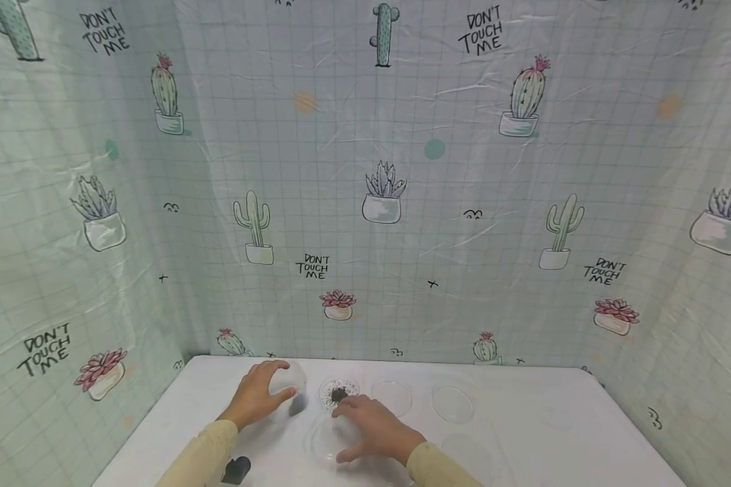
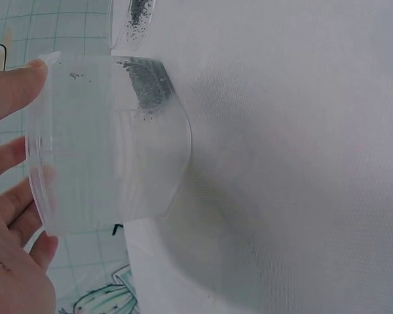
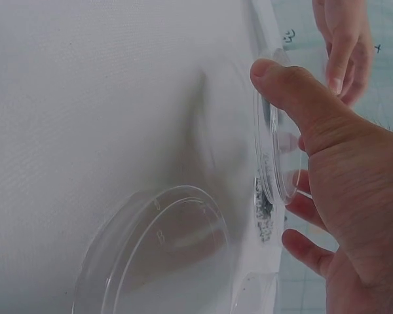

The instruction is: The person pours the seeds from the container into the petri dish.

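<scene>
- Right grip (image 1: pixel 378 427) pinches a clear round plastic dish (image 1: pixel 325 439).
- Left grip (image 1: pixel 257 393) pinches a clear plastic tub (image 2: pixel 85 144) of black granules (image 2: pixel 149 84), at the dish's eleven o'clock.
- Overtilting could spill granules.

Cactus-print grid sheet (image 1: pixel 341 149) behind, white table (image 1: pixel 554 433), small dark object (image 1: pixel 237 469) on its near left

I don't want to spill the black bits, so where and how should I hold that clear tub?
Probably hold the clear tub by its rim, coming from the left, as the left hand does: thumb near, fingers opposite. The rim is wide, it narrows below, and the dish of dark grains sits on the right.
</scene>
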`<state>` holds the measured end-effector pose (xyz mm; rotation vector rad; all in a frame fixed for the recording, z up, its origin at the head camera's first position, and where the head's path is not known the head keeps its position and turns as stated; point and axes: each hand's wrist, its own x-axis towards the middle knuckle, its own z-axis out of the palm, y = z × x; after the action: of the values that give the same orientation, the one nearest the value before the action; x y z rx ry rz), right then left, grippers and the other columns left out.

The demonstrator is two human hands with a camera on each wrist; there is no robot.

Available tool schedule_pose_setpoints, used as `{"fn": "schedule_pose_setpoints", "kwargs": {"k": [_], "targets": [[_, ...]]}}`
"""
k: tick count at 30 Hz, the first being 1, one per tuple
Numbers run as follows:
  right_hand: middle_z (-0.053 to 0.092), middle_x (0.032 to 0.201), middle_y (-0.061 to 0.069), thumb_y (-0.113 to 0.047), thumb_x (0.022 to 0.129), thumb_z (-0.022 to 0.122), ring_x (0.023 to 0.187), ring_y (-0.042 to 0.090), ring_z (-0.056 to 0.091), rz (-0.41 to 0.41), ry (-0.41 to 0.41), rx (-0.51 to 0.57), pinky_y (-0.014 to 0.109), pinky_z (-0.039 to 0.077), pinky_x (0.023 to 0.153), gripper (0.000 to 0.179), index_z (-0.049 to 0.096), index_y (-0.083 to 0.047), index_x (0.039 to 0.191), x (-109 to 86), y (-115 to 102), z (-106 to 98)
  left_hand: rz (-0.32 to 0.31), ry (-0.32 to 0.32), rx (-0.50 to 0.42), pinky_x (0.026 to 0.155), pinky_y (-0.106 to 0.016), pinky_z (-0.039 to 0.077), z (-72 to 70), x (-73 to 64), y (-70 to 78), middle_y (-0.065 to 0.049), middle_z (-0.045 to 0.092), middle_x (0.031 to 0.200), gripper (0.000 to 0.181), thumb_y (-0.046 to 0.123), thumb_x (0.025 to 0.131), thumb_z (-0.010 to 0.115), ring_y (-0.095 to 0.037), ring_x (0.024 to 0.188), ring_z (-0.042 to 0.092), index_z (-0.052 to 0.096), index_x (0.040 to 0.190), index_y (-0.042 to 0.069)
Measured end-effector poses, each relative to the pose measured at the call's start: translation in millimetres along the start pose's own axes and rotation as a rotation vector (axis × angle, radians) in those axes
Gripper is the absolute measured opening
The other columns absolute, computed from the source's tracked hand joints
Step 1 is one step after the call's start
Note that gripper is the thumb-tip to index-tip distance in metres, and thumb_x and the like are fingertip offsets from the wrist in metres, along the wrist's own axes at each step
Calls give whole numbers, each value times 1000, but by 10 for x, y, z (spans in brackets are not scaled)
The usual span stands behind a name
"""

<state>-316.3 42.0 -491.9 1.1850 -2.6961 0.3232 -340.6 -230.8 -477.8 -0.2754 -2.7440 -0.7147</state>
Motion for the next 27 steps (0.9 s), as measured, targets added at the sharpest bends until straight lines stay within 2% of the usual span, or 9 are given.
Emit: {"fn": "schedule_pose_setpoints", "kwargs": {"k": [12,20,27], "targets": [[60,124,-4,-55,70,79,114,15,57,31,-14,28,32,51,96,62,61,-24,120,49,64,66,-7,-1,0,108,-60,36,10,7,4,-12,57,133,48,36,84,73,-37,127,49,59,124,12],[60,123,-5,-54,70,79,112,15,57,45,3,17,34,53,92,60,62,-24,119,67,110,101,-17,-15,0,107,-61,37,8,28,6,-12,58,132,48,37,83,74,-36,126,49,60,123,13],[60,124,-5,-54,71,79,114,16,57,59,2,28,35,52,92,62,62,-23,121,58,113,75,-15,-12,9,106,-61,38,28,51,-24,-9,57,132,48,38,84,73,-35,126,49,59,123,15]]}}
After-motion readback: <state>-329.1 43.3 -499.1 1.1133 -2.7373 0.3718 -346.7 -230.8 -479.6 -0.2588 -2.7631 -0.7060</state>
